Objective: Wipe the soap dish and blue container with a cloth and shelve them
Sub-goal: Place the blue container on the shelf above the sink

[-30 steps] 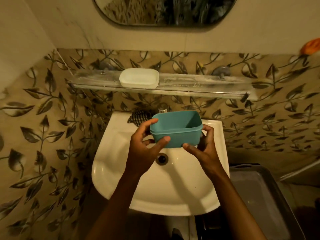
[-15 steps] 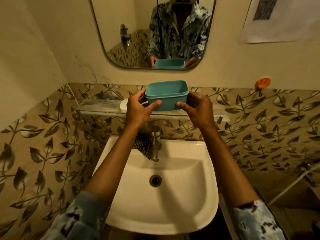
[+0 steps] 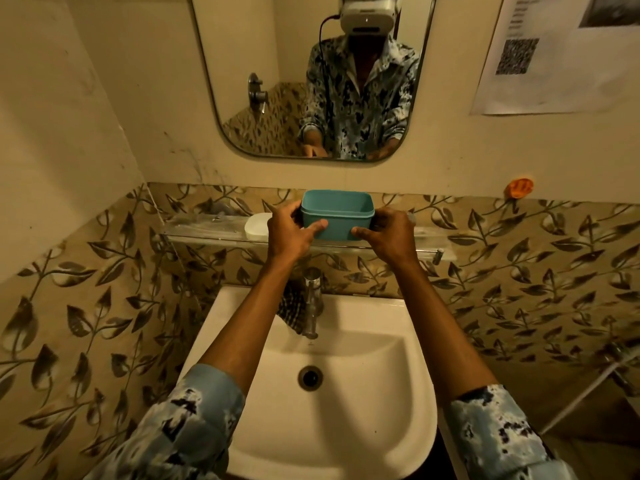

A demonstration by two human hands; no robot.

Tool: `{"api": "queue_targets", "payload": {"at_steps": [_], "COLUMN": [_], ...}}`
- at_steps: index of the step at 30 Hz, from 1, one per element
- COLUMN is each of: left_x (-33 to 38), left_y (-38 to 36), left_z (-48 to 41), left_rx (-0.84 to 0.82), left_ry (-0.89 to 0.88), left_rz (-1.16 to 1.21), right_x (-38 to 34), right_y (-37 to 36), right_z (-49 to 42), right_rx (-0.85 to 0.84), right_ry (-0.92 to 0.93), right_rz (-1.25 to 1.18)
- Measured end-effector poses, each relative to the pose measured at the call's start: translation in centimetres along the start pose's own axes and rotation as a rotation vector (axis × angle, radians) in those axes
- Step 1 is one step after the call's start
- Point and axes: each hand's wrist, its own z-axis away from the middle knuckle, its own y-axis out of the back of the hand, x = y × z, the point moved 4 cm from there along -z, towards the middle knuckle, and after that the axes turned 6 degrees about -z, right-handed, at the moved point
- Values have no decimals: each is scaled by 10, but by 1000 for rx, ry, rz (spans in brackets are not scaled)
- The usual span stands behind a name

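The blue container (image 3: 337, 216), an open empty rectangular tub, sits at the level of the glass shelf (image 3: 207, 233) above the sink. My left hand (image 3: 291, 232) grips its left side and my right hand (image 3: 389, 233) grips its right side. Whether its base rests on the shelf I cannot tell. The white soap dish (image 3: 257, 225) lies on the shelf just left of my left hand, partly hidden by it. A dark checked cloth (image 3: 292, 310) is draped on the sink rim behind the tap.
A white sink (image 3: 363, 375) with a chrome tap (image 3: 311, 303) lies below the shelf. A mirror (image 3: 311, 77) hangs above it, and a paper notice (image 3: 561, 53) is on the wall at right. An orange hook (image 3: 518, 188) sticks to the wall.
Both hands have carried the blue container from above the sink basin up to the shelf, beside the soap dish. The view has tilted upward.
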Motion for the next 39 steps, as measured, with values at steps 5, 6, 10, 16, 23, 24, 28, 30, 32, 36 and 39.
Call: {"api": "queue_targets", "payload": {"at_steps": [5,6,10,16,23,24,28,30,32,36,39], "left_x": [-3,-3,-1,-6,-10,-10,-12,-13,-14,-16,-20], "left_y": [-1,0,0,-4,-5,-5,-5,-5,-5,-4,-5], "left_z": [8,8,8,9,10,11,12,12,12,13,15], "left_rx": [39,59,84,100,101,99,92,90,88,94,84], "left_ry": [21,10,-31,-43,-12,-14,-40,-43,-36,-45,-52], "left_rz": [-52,-64,-178,-298,-427,-441,-456,-450,-440,-403,-392], "right_x": [8,8,7,8,10,10,10,10,11,13,13], "right_y": [-2,-2,1,1,-3,-3,-2,-1,1,1,1], "right_z": [4,4,4,5,6,7,8,9,11,14,16], "right_rx": [12,8,-3,-22,-14,-10,-12,-13,-8,1,16], "right_ry": [-24,-22,-17,4,13,15,23,26,28,63,86], "right_rz": [33,37,47,69,93,99,134,152,163,175,186]}}
